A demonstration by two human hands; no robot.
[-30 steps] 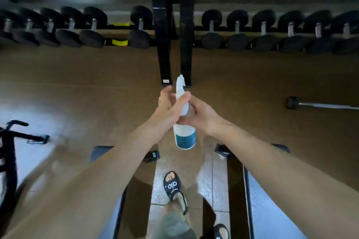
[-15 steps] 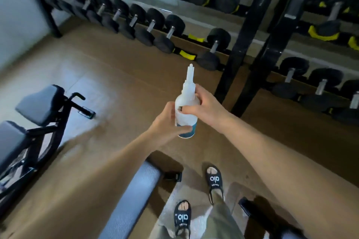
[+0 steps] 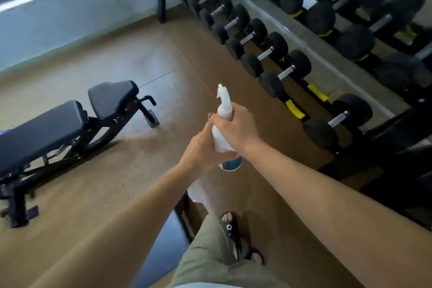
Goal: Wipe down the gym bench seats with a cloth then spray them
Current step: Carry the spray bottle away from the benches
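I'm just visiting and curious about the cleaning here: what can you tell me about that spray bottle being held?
The spray bottle is white, plastic by the look of it, with a teal band near its base and a pale trigger nozzle on top. It is held nearly upright, tilted slightly, in the air above the brown floor. Both hands grip it: the right hand wraps its neck and upper body, the left hand holds the lower body. How full it is cannot be seen.

Black bench (image 3: 58, 128) now in view
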